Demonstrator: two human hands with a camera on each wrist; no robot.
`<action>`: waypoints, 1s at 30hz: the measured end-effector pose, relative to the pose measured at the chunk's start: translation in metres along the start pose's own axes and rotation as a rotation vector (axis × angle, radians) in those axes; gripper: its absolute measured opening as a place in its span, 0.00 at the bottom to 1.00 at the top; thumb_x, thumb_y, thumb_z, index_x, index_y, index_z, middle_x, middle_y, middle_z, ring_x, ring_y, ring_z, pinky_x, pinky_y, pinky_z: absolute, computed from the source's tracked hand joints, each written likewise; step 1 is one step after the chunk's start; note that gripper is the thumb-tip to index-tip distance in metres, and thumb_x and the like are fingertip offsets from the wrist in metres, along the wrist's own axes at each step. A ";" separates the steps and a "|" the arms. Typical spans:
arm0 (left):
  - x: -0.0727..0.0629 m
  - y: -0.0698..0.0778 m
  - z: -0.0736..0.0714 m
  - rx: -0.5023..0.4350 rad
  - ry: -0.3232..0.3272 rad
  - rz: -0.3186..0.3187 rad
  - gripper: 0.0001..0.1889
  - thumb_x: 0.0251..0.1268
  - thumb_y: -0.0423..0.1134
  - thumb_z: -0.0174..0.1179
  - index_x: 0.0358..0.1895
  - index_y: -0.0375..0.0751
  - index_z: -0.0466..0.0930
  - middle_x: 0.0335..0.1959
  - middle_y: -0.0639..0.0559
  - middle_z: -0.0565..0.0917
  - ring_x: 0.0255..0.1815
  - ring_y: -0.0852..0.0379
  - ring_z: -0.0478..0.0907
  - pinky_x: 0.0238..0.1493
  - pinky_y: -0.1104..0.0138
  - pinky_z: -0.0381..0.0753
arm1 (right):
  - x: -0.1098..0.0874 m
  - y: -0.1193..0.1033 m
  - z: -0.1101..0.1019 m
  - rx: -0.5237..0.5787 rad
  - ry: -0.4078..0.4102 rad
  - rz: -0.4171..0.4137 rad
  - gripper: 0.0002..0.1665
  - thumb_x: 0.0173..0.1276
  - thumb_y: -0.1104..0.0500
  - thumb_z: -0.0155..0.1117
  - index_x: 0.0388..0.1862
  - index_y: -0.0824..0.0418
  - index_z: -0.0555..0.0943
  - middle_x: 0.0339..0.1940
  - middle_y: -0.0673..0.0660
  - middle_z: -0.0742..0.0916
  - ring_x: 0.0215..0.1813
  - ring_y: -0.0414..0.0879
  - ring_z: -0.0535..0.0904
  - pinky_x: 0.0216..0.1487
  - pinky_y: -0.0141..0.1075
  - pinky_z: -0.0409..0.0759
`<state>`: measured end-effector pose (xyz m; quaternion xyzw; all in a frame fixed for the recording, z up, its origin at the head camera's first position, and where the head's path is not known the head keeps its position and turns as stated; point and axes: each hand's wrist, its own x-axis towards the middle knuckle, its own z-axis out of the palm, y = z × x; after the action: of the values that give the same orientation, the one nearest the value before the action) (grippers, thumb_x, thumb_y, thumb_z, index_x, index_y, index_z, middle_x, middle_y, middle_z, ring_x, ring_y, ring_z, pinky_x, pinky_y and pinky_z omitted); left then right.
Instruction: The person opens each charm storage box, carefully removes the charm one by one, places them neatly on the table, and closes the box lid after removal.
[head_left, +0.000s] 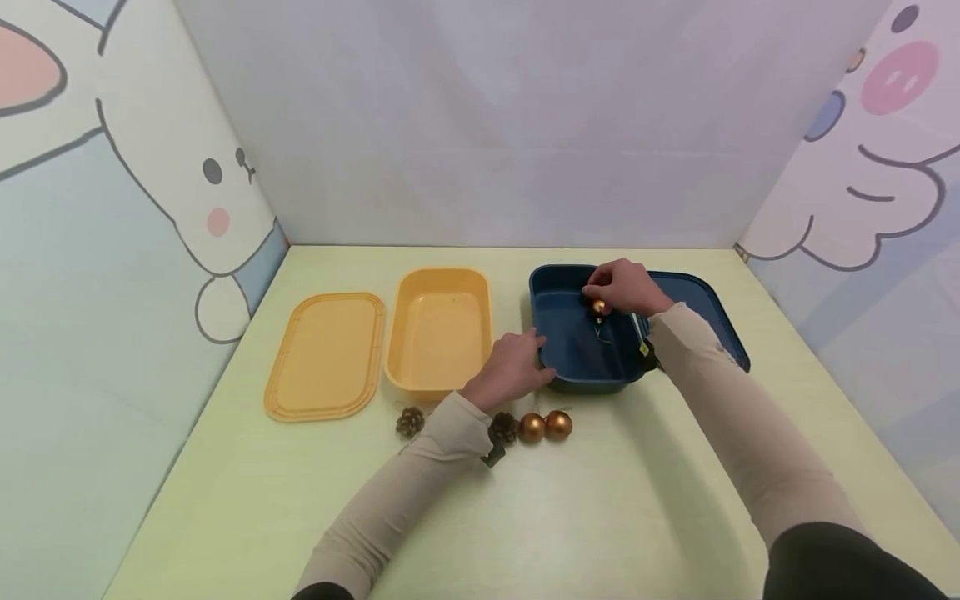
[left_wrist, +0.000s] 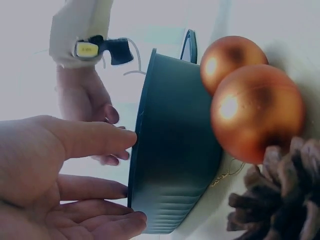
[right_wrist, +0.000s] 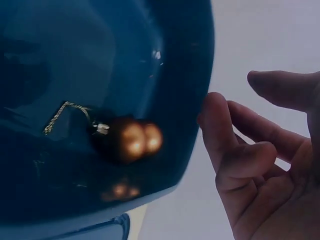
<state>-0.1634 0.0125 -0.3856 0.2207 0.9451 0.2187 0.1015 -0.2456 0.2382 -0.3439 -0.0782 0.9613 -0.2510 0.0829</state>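
A dark blue box (head_left: 573, 354) stands open on the table. At its front-left corner, my left hand (head_left: 513, 368) touches the rim with thumb and extended fingers. Inside the box is a copper-coloured bauble (right_wrist: 131, 140) with a gold cord, close to the wall and mirrored in the glossy plastic. My right hand (head_left: 626, 286) is over the box's far right part. In the right wrist view its thumb is spread from the fingers, nothing between them, fingertips at the rim. Two more copper baubles (head_left: 545, 426) lie in front of the box, next to a pine cone (head_left: 503, 428).
Left of the blue box stands a yellow box (head_left: 442, 333), with a yellow lid (head_left: 326, 358) flat beside it. A blue lid (head_left: 697, 304) lies at the right, partly behind my right arm. Another pine cone (head_left: 410, 422) rests before the yellow box. Printed walls border the table.
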 end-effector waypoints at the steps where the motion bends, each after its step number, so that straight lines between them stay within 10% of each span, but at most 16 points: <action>1: 0.000 0.000 0.000 0.006 0.000 0.001 0.32 0.67 0.48 0.66 0.71 0.40 0.72 0.77 0.42 0.67 0.51 0.44 0.84 0.45 0.66 0.84 | 0.003 0.002 0.001 0.001 -0.003 0.011 0.19 0.76 0.54 0.59 0.53 0.67 0.84 0.43 0.69 0.88 0.34 0.56 0.84 0.31 0.36 0.78; 30: 0.000 0.000 0.001 0.003 0.007 -0.001 0.31 0.67 0.48 0.66 0.70 0.40 0.74 0.75 0.42 0.69 0.67 0.44 0.77 0.50 0.64 0.84 | 0.024 0.018 0.026 -0.178 -0.089 0.143 0.04 0.65 0.69 0.61 0.33 0.69 0.82 0.37 0.67 0.84 0.24 0.46 0.81 0.24 0.31 0.81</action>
<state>-0.1635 0.0133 -0.3859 0.2196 0.9458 0.2182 0.0978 -0.2657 0.2374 -0.3782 -0.0274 0.9782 -0.1544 0.1359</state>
